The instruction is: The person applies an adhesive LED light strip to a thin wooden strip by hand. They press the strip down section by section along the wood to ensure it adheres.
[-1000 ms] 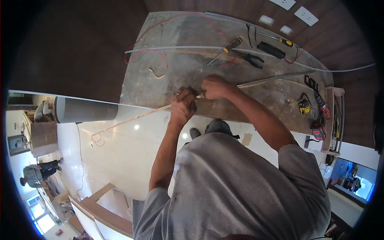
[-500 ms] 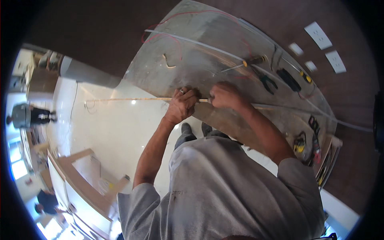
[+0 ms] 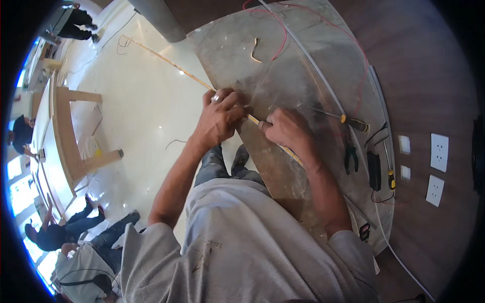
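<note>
My left hand point(image 3: 221, 115), with a silver ring, is closed on a long, thin, yellowish strip point(image 3: 177, 66) that runs over the edge of a dusty grey board point(image 3: 283, 76). Just right of it my right hand point(image 3: 286, 132) grips the same strip with curled fingers; a yellow section shows below that hand. The strip's far end, with thin loose wire, hangs out over the floor at upper left. On the board beside my right hand lie a yellow-handled screwdriver point(image 3: 357, 123), dark green pliers point(image 3: 351, 158), a slim black box point(image 3: 374, 170) and a second screwdriver point(image 3: 391, 179).
Red wires point(image 3: 283, 35), a pale cable point(image 3: 308, 55) and a short bent piece point(image 3: 255, 50) lie on the board. A dark wood panel with sockets point(image 3: 439, 151) borders it at right. At left are a wooden frame point(image 3: 78, 129) and several people point(image 3: 70, 227) at work on the pale floor.
The view has swung round, so the board and strip now slant steeply. Both hands stay on the strip, with a little more of it showing between them than a second earlier.
</note>
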The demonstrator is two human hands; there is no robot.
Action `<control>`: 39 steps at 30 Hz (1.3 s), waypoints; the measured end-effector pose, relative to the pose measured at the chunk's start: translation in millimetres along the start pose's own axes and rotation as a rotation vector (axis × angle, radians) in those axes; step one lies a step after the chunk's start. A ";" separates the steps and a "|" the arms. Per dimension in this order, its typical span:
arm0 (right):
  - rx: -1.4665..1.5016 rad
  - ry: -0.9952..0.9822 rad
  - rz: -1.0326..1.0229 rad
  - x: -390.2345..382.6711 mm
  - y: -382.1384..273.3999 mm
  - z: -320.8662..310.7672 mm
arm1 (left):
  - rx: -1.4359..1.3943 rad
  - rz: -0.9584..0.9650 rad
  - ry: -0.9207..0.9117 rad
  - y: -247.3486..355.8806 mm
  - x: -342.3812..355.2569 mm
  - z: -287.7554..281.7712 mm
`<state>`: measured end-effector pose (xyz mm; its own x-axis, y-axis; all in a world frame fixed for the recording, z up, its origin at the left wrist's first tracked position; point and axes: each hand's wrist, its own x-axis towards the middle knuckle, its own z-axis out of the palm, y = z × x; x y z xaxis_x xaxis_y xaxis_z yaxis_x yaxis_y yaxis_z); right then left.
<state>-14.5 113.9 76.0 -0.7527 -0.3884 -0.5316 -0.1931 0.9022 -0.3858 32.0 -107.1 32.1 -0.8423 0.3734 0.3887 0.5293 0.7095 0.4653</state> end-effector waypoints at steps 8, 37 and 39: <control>0.032 0.124 -0.057 1.3 7.9 13.9 | -1.122 -1.214 0.202 80.2 -44.4 27.5; 0.092 0.654 -0.028 -37.6 5.2 71.8 | -0.333 0.445 -0.192 -48.0 31.2 16.3; 0.024 0.742 -0.066 -36.5 3.7 78.3 | -0.330 0.451 -0.206 -49.6 28.3 21.4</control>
<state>61.5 116.7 34.9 -0.9688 -0.2055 0.1389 -0.2456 0.8736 -0.4202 -20.2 -119.0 2.9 -0.5117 0.7263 0.4589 0.8157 0.2429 0.5250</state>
